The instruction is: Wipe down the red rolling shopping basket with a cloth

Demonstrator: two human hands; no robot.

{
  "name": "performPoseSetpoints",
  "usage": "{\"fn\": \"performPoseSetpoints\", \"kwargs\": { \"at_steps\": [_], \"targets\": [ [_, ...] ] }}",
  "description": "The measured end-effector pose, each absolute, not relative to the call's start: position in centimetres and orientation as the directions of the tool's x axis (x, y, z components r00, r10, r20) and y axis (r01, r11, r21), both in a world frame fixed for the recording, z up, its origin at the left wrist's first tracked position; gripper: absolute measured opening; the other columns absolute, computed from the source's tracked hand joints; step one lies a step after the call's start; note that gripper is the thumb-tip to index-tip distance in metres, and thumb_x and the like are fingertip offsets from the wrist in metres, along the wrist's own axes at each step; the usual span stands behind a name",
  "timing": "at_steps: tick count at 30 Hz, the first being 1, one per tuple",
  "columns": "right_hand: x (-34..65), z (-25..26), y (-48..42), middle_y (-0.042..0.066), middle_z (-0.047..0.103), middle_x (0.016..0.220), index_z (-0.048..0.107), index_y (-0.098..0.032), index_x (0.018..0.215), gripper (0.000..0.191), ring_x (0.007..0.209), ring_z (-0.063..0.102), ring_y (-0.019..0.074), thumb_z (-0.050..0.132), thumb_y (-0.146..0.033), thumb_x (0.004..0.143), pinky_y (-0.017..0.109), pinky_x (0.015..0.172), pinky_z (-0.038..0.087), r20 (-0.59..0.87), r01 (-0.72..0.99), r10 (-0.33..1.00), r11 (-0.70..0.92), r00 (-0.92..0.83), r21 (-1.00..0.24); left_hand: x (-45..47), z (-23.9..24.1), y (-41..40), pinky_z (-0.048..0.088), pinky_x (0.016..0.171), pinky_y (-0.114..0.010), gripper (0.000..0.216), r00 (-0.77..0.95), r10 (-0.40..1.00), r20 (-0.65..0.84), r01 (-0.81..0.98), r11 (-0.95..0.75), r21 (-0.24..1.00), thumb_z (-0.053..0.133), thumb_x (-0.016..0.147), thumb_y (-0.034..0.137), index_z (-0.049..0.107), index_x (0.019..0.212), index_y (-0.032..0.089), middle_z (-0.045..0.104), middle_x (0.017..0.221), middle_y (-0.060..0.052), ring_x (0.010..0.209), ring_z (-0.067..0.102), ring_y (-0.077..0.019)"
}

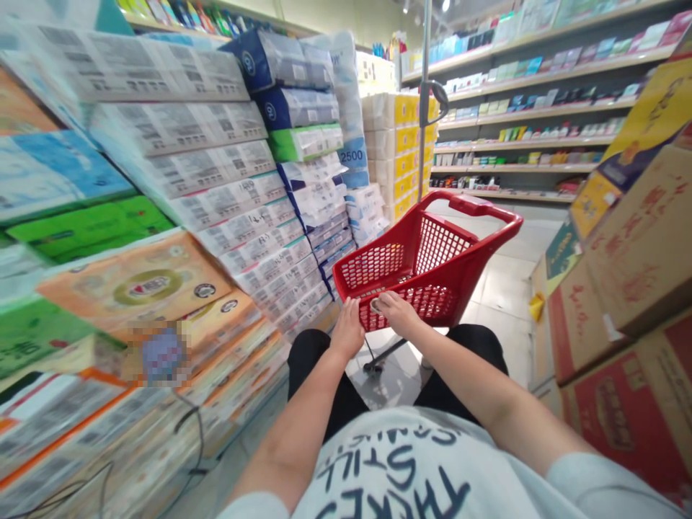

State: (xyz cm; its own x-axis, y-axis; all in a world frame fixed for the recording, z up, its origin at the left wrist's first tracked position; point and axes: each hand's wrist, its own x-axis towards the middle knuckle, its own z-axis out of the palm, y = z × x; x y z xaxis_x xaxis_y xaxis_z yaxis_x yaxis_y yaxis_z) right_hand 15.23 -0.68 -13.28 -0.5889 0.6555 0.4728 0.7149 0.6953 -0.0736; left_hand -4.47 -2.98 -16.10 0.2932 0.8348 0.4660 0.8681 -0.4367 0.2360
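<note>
A red plastic shopping cart (448, 288) with perforated basket walls stands right in front of my knees, its handle bar on the far right side. My left hand (349, 329) is at the near end of the basket, with its fingers curled over the rim. Just to the right, my right hand (397, 315) grips the same rim from above, fingers bent over the edge. A small round pale spot shows by its fingertips; I cannot make out what it is. Nothing is visible inside the part of the basket I can see.
Tall stacks of packaged tissue (249, 209) rise along the left, with orange packs (145, 281) nearer. Cardboard cartons (638, 231) line the right. A metal pole (424, 144) stands behind the cart. Stocked shelves (530, 144) fill the back. Black cables (197, 432) hang at lower left.
</note>
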Motion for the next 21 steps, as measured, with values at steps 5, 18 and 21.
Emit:
{"fn": "performPoseSetpoints", "kwargs": {
  "at_steps": [5, 18, 21],
  "targets": [
    [17.5, -17.1, -1.4, 0.01, 0.058, 0.109, 0.063, -0.019, 0.114, 0.031, 0.105, 0.049, 0.0222, 0.046, -0.01, 0.09, 0.03, 0.085, 0.043, 0.271, 0.815, 0.807, 0.568, -0.524, -0.113, -4.7, -16.2, -3.0, 0.032, 0.114, -0.052, 0.072, 0.296, 0.829, 0.475, 0.868, -0.441, 0.228, 0.045, 0.073, 0.004, 0.026, 0.142, 0.009, 0.039, 0.144, -0.02, 0.141, 0.027, -0.0303],
    [18.2, -12.8, -0.3, 0.013, 0.056, 0.11, 0.063, -0.014, 0.109, 0.028, 0.107, 0.044, 0.0235, 0.042, -0.009, 0.091, 0.035, 0.097, 0.04, 0.529, 0.776, 0.696, 0.622, -0.486, -0.105, -4.7, -16.1, -2.7, 0.034, 0.113, -0.052, 0.069, 0.294, 0.819, 0.494, 0.864, -0.448, 0.229, 0.045, 0.074, 0.004, 0.027, 0.141, 0.01, 0.04, 0.142, -0.019, 0.141, 0.028, -0.0305],
    [18.9, -14.6, -0.7, 0.013, 0.056, 0.112, 0.065, -0.015, 0.106, 0.028, 0.107, 0.044, 0.0239, 0.043, -0.007, 0.089, 0.034, 0.091, 0.043, 0.435, 0.813, 0.769, 0.568, -0.468, -0.13, -4.8, -16.1, -2.8, 0.034, 0.113, -0.052, 0.069, 0.297, 0.816, 0.496, 0.866, -0.449, 0.221, 0.045, 0.074, 0.004, 0.027, 0.141, 0.01, 0.04, 0.142, -0.019, 0.141, 0.028, -0.0304]
  ]
}}
